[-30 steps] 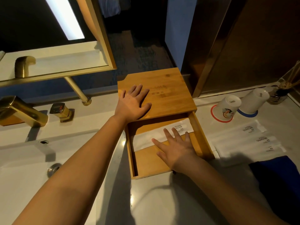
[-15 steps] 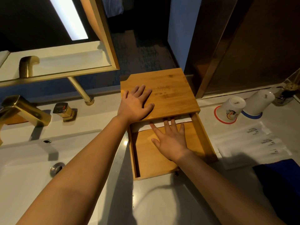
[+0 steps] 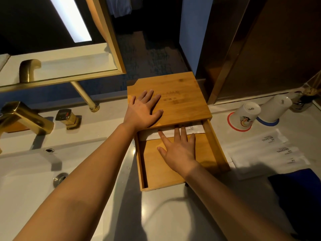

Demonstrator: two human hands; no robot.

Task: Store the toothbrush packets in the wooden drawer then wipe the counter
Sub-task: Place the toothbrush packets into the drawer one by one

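A wooden box (image 3: 180, 101) stands on the pale counter (image 3: 165, 214), its drawer (image 3: 215, 150) pulled out toward me. My left hand (image 3: 144, 110) lies flat on the box's lid, fingers spread. Inside the drawer my right hand (image 3: 178, 150) rests flat, its fingertips on a white toothbrush packet (image 3: 154, 134) that lies at the drawer's far end, partly under the lid. Three more white toothbrush packets (image 3: 267, 150) lie side by side on the counter to the right of the drawer.
A dark blue cloth (image 3: 298, 193) lies at the right near edge. Two upturned white cups (image 3: 248, 113) stand behind the packets, with a small jar beyond. A white sink (image 3: 22, 180) with gold taps (image 3: 24, 117) fills the left. A framed mirror hangs above.
My right hand has pushed the packet in the drawer away from me, so it now lies partly under the lid. My left hand has stayed on the lid.
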